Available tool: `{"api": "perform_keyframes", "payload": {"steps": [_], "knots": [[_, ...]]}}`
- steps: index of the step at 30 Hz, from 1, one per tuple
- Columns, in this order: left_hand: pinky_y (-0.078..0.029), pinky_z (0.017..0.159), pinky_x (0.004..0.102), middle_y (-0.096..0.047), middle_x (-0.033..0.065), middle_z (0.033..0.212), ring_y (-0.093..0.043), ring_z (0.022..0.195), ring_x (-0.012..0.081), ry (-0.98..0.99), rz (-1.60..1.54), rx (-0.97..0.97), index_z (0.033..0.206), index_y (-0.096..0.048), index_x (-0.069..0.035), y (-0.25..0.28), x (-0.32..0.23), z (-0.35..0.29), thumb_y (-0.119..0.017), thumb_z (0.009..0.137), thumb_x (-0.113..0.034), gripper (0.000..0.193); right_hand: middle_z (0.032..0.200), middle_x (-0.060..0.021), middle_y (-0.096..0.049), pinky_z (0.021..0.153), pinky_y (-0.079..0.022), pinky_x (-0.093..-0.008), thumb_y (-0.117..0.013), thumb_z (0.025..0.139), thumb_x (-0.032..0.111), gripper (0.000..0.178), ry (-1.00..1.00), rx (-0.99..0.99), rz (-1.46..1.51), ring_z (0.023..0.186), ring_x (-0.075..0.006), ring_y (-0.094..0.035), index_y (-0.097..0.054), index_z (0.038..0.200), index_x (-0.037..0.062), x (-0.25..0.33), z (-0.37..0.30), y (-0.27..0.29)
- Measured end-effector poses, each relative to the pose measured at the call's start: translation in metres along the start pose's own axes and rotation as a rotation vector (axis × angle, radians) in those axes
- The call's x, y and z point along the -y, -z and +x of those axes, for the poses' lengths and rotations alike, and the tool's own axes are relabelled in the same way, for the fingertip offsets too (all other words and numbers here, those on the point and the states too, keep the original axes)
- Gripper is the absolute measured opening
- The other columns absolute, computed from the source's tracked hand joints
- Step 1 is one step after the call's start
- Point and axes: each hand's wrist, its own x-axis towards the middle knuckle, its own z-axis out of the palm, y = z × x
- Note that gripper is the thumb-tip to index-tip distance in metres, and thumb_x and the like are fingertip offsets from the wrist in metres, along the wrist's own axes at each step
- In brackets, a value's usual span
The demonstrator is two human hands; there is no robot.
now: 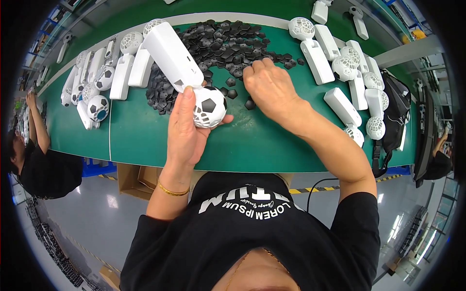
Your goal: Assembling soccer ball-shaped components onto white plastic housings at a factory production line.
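My left hand [187,127] is wrapped round a white device with a soccer-ball head [209,107]. Its long white rectangular body [171,51] tilts up to the far left. Black pentagons fill some openings of the ball, while part of its lower side shows bare white lattice. At the near right edge of a heap of black pentagon pieces [221,43], my right hand [270,87] has its fingers curled together, pointing down. What lies between those fingertips is hidden. A few loose black pentagons [232,94] lie on the green table between my hands.
More white ball-headed devices lie in groups at the left [98,107] and right [343,106] of the green table [252,150]. A black bag [394,104] sits at the right edge. Other people work at both sides. A cardboard box [133,182] stands below the front edge.
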Motion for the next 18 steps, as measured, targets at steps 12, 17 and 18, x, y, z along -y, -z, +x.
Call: {"api": "perform_keyframes", "payload": {"steps": [12,17,18], "knots": [[-0.053,0.089,0.0449,-0.06,0.0111,0.105,-0.062,0.1,0.0243,0.025,-0.274,-0.052,0.117,-0.047,-0.003,-0.013,0.004,0.004,-0.038,0.102,-0.038,0.039,0.08,-0.0032,-0.064,0.054,-0.045,-0.0181,-0.068,0.087,0.007,0.011,-0.487,-0.194,1.664,0.063,-0.0063,-0.056,-0.065,0.093,-0.0011,0.041,-0.035,0.041],[-0.049,0.091,0.0438,-0.06,0.0117,0.107,-0.061,0.102,0.0255,0.068,-0.296,0.02,0.117,-0.048,-0.003,-0.016,0.004,0.002,-0.035,0.102,-0.043,0.046,0.081,-0.0019,-0.063,0.057,-0.045,-0.0179,-0.067,0.088,0.007,0.011,-0.497,-0.283,1.816,0.066,-0.0045,-0.055,-0.061,0.094,-0.0005,0.066,-0.039,0.029],[-0.049,0.092,0.0437,-0.06,0.0117,0.108,-0.061,0.103,0.0257,0.067,-0.293,-0.016,0.117,-0.048,-0.002,-0.02,0.005,0.0,-0.034,0.102,-0.044,0.047,0.08,-0.0015,-0.062,0.057,-0.044,-0.0177,-0.067,0.088,0.007,0.011,-0.487,-0.299,1.797,0.066,-0.0043,-0.054,-0.061,0.093,-0.0002,0.067,-0.04,0.027]]}}
